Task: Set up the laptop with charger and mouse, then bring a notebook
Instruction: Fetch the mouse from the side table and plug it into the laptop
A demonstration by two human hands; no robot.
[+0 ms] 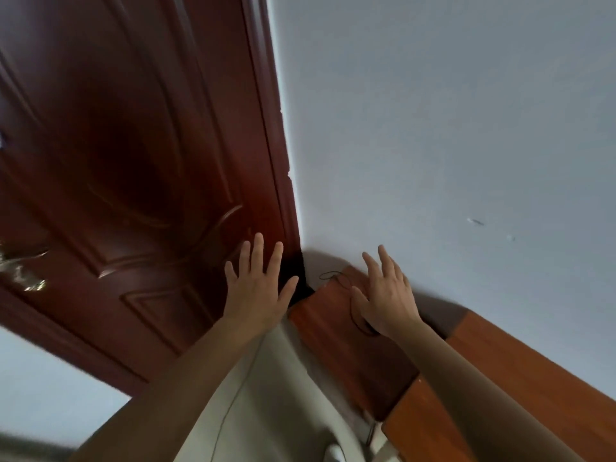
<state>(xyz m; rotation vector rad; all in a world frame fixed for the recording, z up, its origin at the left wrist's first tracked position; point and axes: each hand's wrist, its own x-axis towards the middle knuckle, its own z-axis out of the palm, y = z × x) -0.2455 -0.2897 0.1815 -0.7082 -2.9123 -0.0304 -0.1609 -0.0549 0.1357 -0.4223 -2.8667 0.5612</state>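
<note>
My left hand (258, 288) is stretched out in front of a dark red wooden door, fingers spread, holding nothing. My right hand (386, 295) hovers with fingers apart over the end of an orange-brown wooden surface (330, 321). A thin black cable (346, 285) loops across that surface, passes under my right palm and drops off its near side. No laptop, charger brick, mouse or notebook shows in this view.
The dark red panelled door (133, 161) fills the left, with a metal handle (23, 268) at its left edge. A pale blue-grey wall (450, 128) fills the right. Another orange wooden piece (500, 378) runs to the lower right. Pale floor (283, 395) lies below.
</note>
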